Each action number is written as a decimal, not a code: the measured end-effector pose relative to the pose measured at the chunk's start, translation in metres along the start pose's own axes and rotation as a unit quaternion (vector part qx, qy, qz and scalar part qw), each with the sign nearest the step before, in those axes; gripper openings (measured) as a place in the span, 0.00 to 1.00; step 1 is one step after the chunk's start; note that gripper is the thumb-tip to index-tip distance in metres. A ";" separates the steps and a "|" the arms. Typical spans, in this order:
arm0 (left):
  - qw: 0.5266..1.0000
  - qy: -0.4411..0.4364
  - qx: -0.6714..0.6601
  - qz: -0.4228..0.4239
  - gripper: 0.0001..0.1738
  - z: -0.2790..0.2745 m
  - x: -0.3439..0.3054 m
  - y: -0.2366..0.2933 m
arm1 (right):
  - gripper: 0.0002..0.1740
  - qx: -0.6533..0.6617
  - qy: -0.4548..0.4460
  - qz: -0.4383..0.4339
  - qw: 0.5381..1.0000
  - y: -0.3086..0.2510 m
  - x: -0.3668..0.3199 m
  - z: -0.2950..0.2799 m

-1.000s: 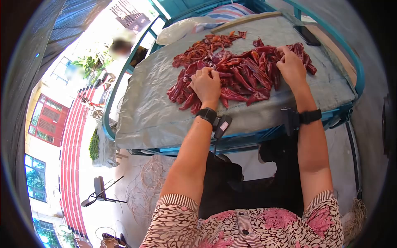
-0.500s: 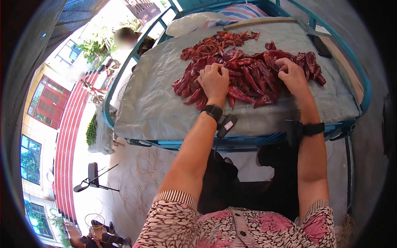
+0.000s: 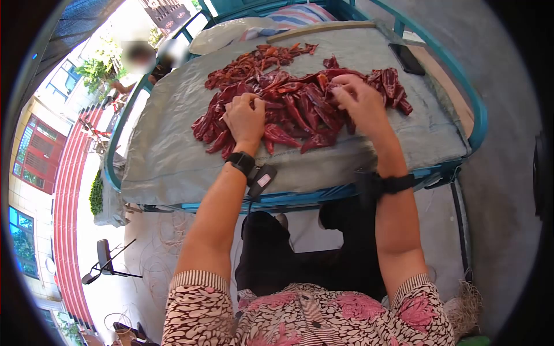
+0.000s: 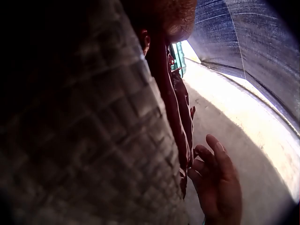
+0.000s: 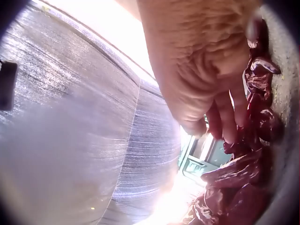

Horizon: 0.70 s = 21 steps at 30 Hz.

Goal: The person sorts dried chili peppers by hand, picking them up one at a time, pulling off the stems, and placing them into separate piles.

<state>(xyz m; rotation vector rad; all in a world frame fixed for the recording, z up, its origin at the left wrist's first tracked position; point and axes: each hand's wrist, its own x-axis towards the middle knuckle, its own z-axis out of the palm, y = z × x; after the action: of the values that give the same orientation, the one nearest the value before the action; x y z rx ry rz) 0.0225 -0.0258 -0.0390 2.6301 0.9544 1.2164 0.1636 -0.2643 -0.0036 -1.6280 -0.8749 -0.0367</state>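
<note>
A broad heap of dark red dried chili peppers (image 3: 300,109) lies on the grey woven sheet (image 3: 167,138). My left hand (image 3: 245,120) rests at the heap's left side, fingers bent down onto the peppers; I cannot tell whether they pinch one. In the left wrist view, this hand (image 4: 164,18) is a dark shape at the top beside a long pepper (image 4: 174,108). My right hand (image 3: 365,106) is over the right part of the heap, fingers spread and loosely bent. The right wrist view shows its fingers (image 5: 228,124) hanging beside wrinkled peppers (image 5: 239,176), with nothing visible in them.
Behind the heap lies a patch of smaller, brighter red pepper pieces (image 3: 259,60). A black phone (image 3: 407,59) lies at the back right. Blue metal rails (image 3: 461,86) edge the cart bed. A wooden strip (image 3: 323,30) and a striped bag (image 3: 297,16) are at the back.
My right hand has moved left and a little nearer to me across the peppers, its fingers now spread wider. The left hand stays on the heap. The head view has shifted.
</note>
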 end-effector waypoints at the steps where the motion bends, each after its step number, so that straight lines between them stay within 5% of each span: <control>1: 1.000 0.000 0.001 -0.001 0.12 0.000 -0.001 0.000 | 0.13 0.001 -0.045 -0.002 0.999 -0.004 -0.003 -0.001; 9: 1.000 0.017 -0.013 -0.005 0.09 -0.001 -0.002 0.003 | 0.10 -0.032 0.084 -0.020 0.996 0.018 0.003 -0.015; 13: 1.000 0.001 0.004 -0.015 0.10 -0.002 -0.002 0.005 | 0.14 -0.151 0.099 -0.068 0.981 0.017 0.017 -0.021; 21: 0.999 -0.019 -0.017 -0.030 0.09 0.001 -0.001 0.005 | 0.24 -0.440 -0.033 -0.026 0.897 0.030 0.056 -0.022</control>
<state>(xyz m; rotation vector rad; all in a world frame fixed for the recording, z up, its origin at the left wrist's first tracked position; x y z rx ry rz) 0.0255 -0.0299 -0.0385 2.5704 0.9894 1.1542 0.2297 -0.2536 0.0041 -2.4536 -1.0241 -0.4782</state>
